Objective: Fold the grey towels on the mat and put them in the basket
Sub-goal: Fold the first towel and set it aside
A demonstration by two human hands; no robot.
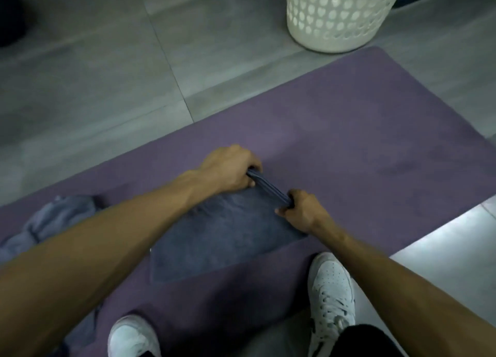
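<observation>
Now mid-fold, judging by the layers: grey towel [222,238] flat on the purple mat [335,147] near centre, far edge already doubled and bunched between both hands. Left hand [228,170] curled tight round that edge at its 10 o'clock end; right hand [302,209] pinching the same edge at the 4 o'clock end, fingers wrapped under. Both clamped on cloth, neither slack.

Next, probably: lift the gripped edge, carry it toward 6 o'clock over the flat half, lay it square on the near hem. Calls for even tension between the two grips, else a skewed fold. Soft terry, likely to sag in the middle if raised too high.

Still to do: a second grey towel [51,219], crumpled, at 9 o'clock on the mat, partly hidden behind the left forearm. Nothing visibly inside the white perforated laundry basket [341,15] at 1 o'clock, though interior mostly out of view; stands just off the mat's far corner.

Underfoot: large grey floor tiles [94,74] beyond the mat, a paler glossy patch at 4 o'clock. White sneakers [331,297] at 5 and 6 o'clock, resting on the mat's near side. Dim light throughout.
</observation>
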